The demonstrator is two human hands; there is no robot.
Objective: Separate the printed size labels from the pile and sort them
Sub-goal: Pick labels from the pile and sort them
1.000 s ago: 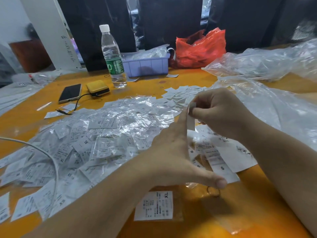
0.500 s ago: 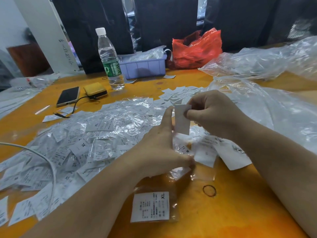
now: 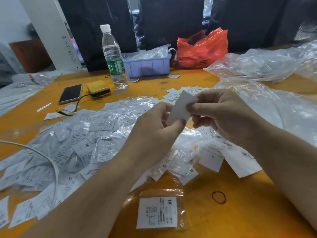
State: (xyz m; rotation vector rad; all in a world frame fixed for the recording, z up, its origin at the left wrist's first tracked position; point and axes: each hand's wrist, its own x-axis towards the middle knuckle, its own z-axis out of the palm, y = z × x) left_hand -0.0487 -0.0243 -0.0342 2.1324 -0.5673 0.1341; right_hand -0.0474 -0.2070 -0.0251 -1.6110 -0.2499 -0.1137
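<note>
Both hands are up over the pile of bagged labels [image 3: 82, 145], left hand [image 3: 154, 133] and right hand [image 3: 223, 115] each pinching an edge of one blank-side white label [image 3: 181, 107].

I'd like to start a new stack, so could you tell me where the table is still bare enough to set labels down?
Bare orange table lies right of the bagged XL label, around the rubber band. Another patch lies between the water bottle and the loose labels. The label pile crowds the left and middle; plastic bags cover the right.
</note>
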